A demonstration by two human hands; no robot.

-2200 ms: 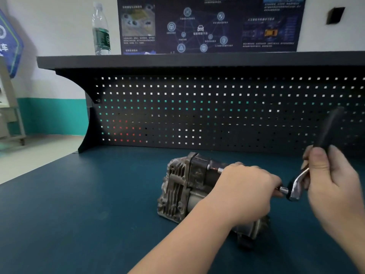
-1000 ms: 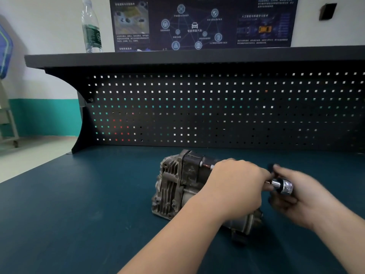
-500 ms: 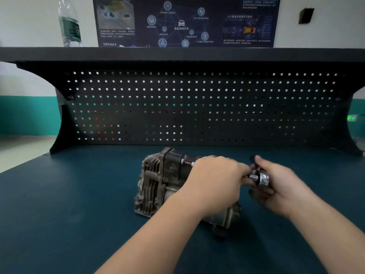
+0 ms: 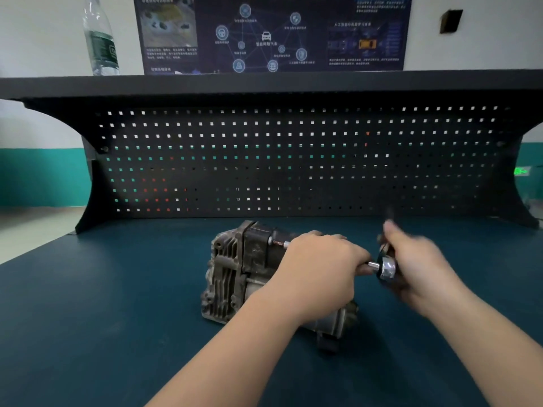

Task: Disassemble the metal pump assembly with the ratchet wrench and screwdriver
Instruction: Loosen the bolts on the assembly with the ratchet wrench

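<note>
Across the whole lower view runs one dark teal desk, backed by one black perforated panel that carries one black shelf along its top. Behind the shelf the wall is white with a teal band low down, and one dark poster hangs on it. One clear water bottle stands upright on the shelf toward its left end.

Near the middle of the desk, closer to the panel than to the near edge, lies one grey metal pump assembly, its ribbed end facing the desk's left edge.

Two bare forearms reach in from the near edge. One left hand lies curled over the top and right part of the pump, fingers bent down onto it, pressing it against the desk. One right hand, just beside the pump's right end and blurred, is closed around the dark handle of one ratchet wrench. The wrench's shiny round head shows between the two hands, with a short silver shaft running from it toward the pump, its far end hidden under the left fingers.
</note>
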